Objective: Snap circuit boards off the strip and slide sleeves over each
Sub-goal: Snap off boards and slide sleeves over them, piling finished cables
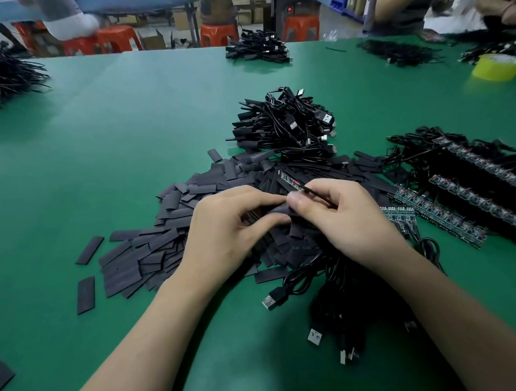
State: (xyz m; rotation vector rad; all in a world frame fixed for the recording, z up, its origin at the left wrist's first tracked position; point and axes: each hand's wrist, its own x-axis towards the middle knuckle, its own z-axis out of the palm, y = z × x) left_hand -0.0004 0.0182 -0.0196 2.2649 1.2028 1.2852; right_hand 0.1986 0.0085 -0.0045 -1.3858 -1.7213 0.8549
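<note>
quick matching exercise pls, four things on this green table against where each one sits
Things:
1. yellow tape roll
2. loose sleeves
3. board strips
4. sleeved cable heap

Places:
A. middle of the table
B. far right
C. near side, left of centre
D. near side, right

Pairs: 1-B, 2-C, 3-D, 4-A

One left hand point(222, 225), one right hand point(351, 218), one loose circuit board point(288, 178), one yellow tape roll point(496, 67), sleeves point(147, 249) beyond counting.
</note>
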